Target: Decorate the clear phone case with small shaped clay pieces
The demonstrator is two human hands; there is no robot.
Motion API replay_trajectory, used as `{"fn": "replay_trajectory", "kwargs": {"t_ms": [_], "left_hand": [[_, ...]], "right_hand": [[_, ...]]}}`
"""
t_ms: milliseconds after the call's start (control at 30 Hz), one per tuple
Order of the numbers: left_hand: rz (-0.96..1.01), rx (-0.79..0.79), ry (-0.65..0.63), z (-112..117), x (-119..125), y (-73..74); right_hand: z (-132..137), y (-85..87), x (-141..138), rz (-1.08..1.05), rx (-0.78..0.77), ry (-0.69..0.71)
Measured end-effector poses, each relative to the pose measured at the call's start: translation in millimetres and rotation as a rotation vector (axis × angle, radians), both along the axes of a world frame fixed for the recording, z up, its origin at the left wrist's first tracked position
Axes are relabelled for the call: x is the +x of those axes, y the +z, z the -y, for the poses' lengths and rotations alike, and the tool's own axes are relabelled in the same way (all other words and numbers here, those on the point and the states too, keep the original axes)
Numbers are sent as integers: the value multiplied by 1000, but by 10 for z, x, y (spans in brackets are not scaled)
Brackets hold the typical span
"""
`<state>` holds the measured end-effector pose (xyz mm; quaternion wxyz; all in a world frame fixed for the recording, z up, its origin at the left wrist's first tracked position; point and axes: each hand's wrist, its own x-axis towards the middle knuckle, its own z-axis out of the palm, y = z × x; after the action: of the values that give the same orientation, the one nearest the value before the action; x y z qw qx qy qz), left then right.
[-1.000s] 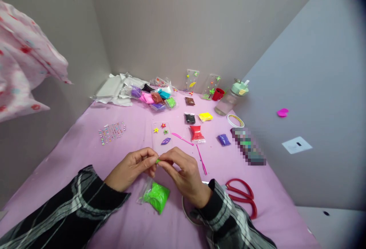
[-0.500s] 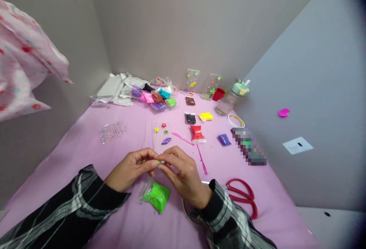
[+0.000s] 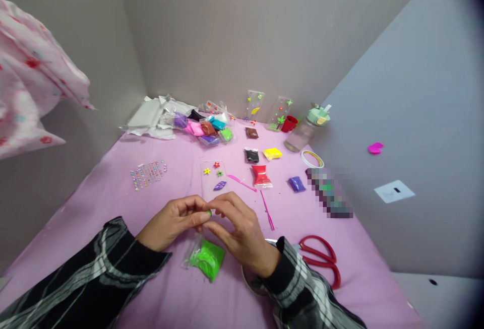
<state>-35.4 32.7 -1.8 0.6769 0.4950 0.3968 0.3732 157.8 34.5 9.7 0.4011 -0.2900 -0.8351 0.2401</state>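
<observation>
A tiny piece of green modelling clay (image 3: 209, 213) shows at the tip of my left thumb, where my left hand (image 3: 176, 219) pinches it. My right hand (image 3: 242, 228) curves over it from the right. Its index fingertip is close against the left fingers, and its thumb is apart below, with a gap between. Below the hands lies an unwrapped pack of bright green clay (image 3: 209, 260) on its clear wrapper. Just beyond them is a clear rectangular plate (image 3: 208, 188) bearing small flowers and a purple striped leaf (image 3: 220, 186).
Pink modelling tools (image 3: 267, 211) and red-handled scissors (image 3: 317, 253) lie to the right. Clay packs in red (image 3: 260, 175), yellow (image 3: 273, 153), black (image 3: 251, 156) and purple (image 3: 297, 184) sit beyond. A gem sheet (image 3: 148, 174) is left; a water bottle (image 3: 300, 135) stands back right.
My right thumb has moved away from its index finger and slightly down and left, opening a gap. More of the green clay shows at my left thumb tip.
</observation>
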Motion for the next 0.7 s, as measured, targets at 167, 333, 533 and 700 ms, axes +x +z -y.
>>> {"fn": "replay_trajectory", "kwargs": {"t_ms": [167,333,533,700], "left_hand": [[-15,1,-9,11,-12,14],[-24,12,5,11,-24,14],[-23,15,-2,8,-10,16],[-13,8,10,7,-17,13]], "right_hand": [[13,-5,-3,-8,7,-42],[17,16,-7,1,-6,-4],[2,-2,-4,4,9,-27],[1,8,-8,6,7,-16]]}}
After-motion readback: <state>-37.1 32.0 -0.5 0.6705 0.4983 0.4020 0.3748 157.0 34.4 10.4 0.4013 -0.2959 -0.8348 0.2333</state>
